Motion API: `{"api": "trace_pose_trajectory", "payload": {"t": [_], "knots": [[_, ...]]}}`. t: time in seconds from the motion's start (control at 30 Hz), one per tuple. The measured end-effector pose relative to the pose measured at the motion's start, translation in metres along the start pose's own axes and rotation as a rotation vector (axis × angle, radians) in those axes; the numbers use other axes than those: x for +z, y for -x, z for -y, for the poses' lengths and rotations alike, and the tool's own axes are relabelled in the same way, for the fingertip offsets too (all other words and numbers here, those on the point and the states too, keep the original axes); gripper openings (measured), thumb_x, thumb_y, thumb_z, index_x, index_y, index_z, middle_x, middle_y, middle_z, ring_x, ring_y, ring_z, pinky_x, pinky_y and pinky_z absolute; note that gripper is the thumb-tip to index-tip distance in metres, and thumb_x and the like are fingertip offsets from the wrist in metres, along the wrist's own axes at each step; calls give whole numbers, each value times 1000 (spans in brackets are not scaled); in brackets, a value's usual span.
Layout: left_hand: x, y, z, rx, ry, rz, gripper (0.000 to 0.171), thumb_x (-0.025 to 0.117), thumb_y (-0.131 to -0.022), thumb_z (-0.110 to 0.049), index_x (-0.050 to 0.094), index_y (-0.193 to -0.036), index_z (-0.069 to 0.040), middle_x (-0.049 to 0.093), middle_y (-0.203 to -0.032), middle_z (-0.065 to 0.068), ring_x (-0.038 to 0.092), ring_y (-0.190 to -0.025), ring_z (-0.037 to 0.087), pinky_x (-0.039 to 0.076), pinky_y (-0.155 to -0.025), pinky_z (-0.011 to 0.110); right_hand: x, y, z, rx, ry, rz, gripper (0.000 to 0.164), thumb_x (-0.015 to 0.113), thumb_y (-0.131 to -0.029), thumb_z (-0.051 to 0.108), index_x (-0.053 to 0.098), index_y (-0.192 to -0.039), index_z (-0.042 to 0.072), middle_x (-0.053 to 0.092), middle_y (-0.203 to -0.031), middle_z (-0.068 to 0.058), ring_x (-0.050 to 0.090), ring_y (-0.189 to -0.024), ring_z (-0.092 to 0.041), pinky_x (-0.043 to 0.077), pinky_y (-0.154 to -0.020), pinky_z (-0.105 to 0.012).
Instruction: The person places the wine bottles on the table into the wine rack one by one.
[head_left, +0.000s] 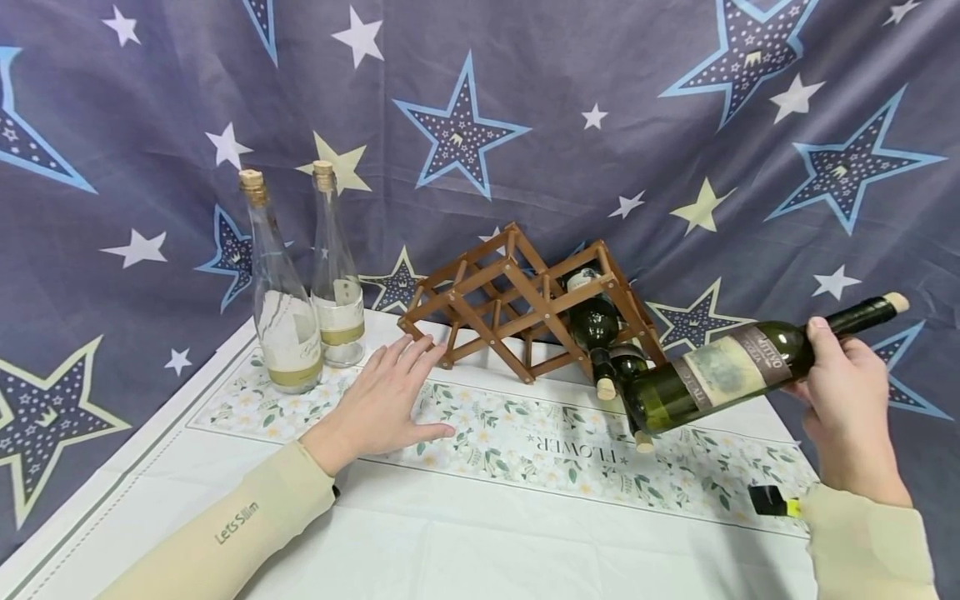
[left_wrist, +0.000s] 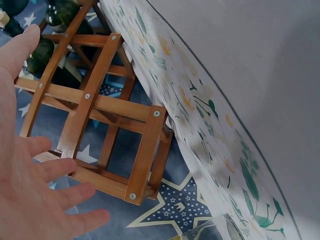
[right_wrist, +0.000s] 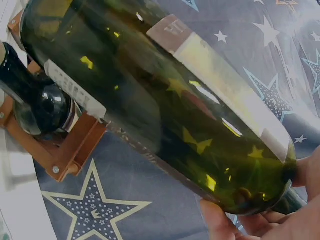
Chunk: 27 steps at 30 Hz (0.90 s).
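My right hand (head_left: 851,400) grips a green wine bottle (head_left: 723,375) by its shoulder and neck. The bottle is tilted, its corked end up to the right and its base near the right end of a wooden wine rack (head_left: 525,296). In the right wrist view the held bottle (right_wrist: 165,105) fills most of the picture. Two dark bottles lie in the rack, one upper (head_left: 595,321) and one lower (head_left: 628,360), corks toward me. My left hand (head_left: 386,400) is spread, fingers straight, by the rack's left end; in the left wrist view it (left_wrist: 45,185) holds nothing.
Two clear corked bottles, one nearer (head_left: 288,333) and one farther (head_left: 337,308), stand upright left of the rack. A floral runner (head_left: 517,446) lies on the white table (head_left: 480,533). A star-patterned cloth (head_left: 555,75) hangs behind.
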<state>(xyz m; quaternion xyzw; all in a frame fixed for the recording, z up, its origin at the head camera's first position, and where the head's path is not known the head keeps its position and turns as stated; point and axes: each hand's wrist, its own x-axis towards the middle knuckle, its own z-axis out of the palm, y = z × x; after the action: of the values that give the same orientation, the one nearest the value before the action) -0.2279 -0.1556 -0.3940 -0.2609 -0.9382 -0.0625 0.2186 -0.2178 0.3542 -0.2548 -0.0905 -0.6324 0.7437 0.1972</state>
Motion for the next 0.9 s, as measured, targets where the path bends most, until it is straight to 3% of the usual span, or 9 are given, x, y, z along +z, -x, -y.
{"api": "trace_pose_trajectory", "payload": {"t": [0.3, 0.47, 0.9], "knots": [[0, 1, -1, -3, 3, 1, 115, 50, -74, -89, 28, -159, -14, 31, -158, 15, 26, -143, 43, 27, -108, 62, 2, 8, -14, 50, 66, 49, 45, 65, -94, 43, 48, -116, 8, 51, -103, -2, 62, -75, -7, 56, -57, -26], [2, 0, -1, -4, -6, 4, 117, 38, -74, -93, 26, -160, -15, 32, -157, 15, 27, -143, 43, 27, -108, 62, 6, 14, -24, 50, 55, 69, 44, 63, -95, 43, 47, -116, 8, 57, -96, 0, 64, -72, -7, 56, -56, -27], [1, -1, -5, -16, 35, 3, 121, 41, -69, -96, 27, -160, -16, 29, -159, 10, 25, -144, 41, 27, -110, 58, 21, 32, -57, 89, 68, 54, 48, 59, -96, 46, 48, -117, 5, 53, -100, 0, 57, -79, -8, 53, -59, -27]]}}
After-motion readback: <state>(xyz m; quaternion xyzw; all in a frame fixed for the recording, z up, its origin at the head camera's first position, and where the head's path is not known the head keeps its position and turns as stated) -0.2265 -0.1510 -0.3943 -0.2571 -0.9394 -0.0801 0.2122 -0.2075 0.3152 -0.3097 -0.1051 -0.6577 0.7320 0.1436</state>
